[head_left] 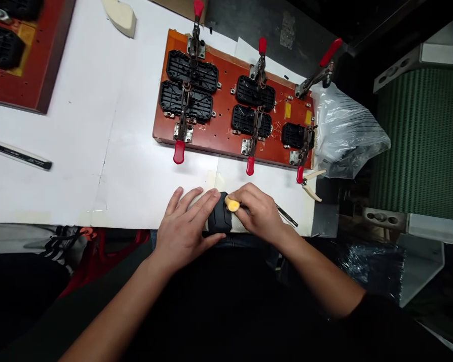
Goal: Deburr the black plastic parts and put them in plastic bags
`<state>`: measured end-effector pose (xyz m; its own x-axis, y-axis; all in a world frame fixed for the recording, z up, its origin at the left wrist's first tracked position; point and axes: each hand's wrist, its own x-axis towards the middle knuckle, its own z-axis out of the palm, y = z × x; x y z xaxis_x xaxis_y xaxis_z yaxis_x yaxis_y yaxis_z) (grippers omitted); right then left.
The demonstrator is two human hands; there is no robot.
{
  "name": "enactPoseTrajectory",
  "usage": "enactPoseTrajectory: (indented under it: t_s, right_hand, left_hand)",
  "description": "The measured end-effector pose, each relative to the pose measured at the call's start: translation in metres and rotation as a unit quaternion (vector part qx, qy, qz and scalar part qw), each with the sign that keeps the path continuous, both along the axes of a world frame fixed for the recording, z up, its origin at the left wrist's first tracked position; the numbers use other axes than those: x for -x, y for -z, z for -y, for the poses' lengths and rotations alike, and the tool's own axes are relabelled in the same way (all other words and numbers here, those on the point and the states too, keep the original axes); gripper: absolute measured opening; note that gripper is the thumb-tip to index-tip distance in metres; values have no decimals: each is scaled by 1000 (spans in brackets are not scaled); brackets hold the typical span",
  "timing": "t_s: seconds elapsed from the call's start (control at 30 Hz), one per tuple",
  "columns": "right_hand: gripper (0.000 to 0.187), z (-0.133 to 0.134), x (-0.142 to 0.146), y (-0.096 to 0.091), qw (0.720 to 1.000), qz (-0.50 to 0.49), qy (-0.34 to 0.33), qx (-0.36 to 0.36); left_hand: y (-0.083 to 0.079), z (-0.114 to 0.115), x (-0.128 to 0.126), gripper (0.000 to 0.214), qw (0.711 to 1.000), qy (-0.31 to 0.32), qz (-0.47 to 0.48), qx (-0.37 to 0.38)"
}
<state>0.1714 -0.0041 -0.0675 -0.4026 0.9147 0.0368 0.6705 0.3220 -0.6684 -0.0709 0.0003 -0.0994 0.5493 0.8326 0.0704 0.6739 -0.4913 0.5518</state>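
Note:
A small black plastic part (219,217) lies at the table's near edge, in front of my body. My left hand (186,218) rests over its left side, fingers stretched and spread, the fingertips pressing on the part. My right hand (258,211) is closed around a tool with a yellowish handle (232,204), whose butt end points up at the camera. The tool's working tip is hidden under the hand, against the right side of the black part. A thin black-and-clear strip (287,215) pokes out beside my right hand.
A reddish-brown fixture board (211,134) with red-handled toggle clamps holds several black plastic parts. Cream-handled nippers (312,186) lie by its right corner, near a clear plastic bag (347,130). Another fixture (41,95), a cutter-like strip (18,153) and a cream block (121,19) are leftward. A green conveyor (423,146) stands right.

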Motion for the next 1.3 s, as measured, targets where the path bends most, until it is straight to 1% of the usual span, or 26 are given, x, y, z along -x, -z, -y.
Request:
enactPoseTrajectory:
  t_s: [0.03, 0.1, 0.17, 0.2, 0.33, 0.47, 0.53, 0.63, 0.7, 0.77, 0.83, 0.9, 0.97, 1.0, 1.03, 1.13, 1.2, 1.27, 1.3]
  right_hand:
    - [27, 3, -1, 0, 1000, 0, -2, -3]
    - [30, 10, -3, -1, 999, 6, -26, 17]
    - [31, 16, -3, -2, 998, 17, -53, 36]
    - [30, 17, -2, -3, 997, 24, -59, 34]
    - [28, 16, -1, -4, 998, 25, -64, 3]
    - [31, 16, -2, -7, 995, 27, -91, 37]
    - [29, 15, -1, -8, 995, 37, -94, 28]
    - [28, 15, 2, -7, 996, 33, -78, 5]
    - [28, 17, 3, -7, 997, 16, -70, 26]
    - [23, 15, 4, -7, 996, 14, -67, 54]
    - [13, 9, 7, -7, 998, 29, -34, 51]
    - [4, 1, 12, -5, 998, 39, 34, 34]
    - [8, -3, 20, -3, 994, 34, 103, 29]
    - [9, -3, 23, -1, 992, 30, 120, 34]
    - [10, -2, 26, 1, 991, 25, 124, 39]
    - [10, 2, 27, 1, 994, 35, 96, 42]
    - [7, -3, 17, -5, 992, 60, 111, 14]
    - [7, -14, 0, -21, 986, 71, 151, -20]
    - [11, -22, -10, -31, 983, 67, 170, -33]
  left_hand:
    - [0, 0, 0, 93, 1000, 0, -1, 0]
    - [0, 0, -1, 92, 1000, 7, -2, 3]
    - [0, 0, -1, 89, 1000, 14, -5, 4]
    - [0, 1, -1, 88, 1000, 13, -7, 3]
    - [1, 1, -3, 91, 1000, -3, -11, -11]
    - [-1, 2, -5, 91, 1000, 3, -7, -7]
    - [-2, 2, -5, 91, 1000, -2, -7, -9]
    - [-2, 3, -5, 91, 1000, -13, -6, -13]
    - [-1, 3, -5, 90, 1000, -11, -4, -11]
    - [0, 3, -5, 89, 1000, -2, -4, -12]
    - [0, 3, -3, 90, 1000, 5, -3, -19]
    - [1, 3, -2, 93, 1000, 7, -4, -25]
    - [2, 3, -2, 95, 1000, 8, -4, -26]
    - [2, 3, -2, 95, 1000, 10, -3, -26]
    - [2, 3, -2, 95, 1000, 12, -1, -25]
    - [2, 4, -1, 91, 1000, 19, -1, -23]
    - [1, 4, 1, 91, 999, 23, -4, -26]
    - [0, 4, 3, 90, 999, 30, -10, -35]
    - [1, 3, 4, 90, 998, 33, -13, -43]
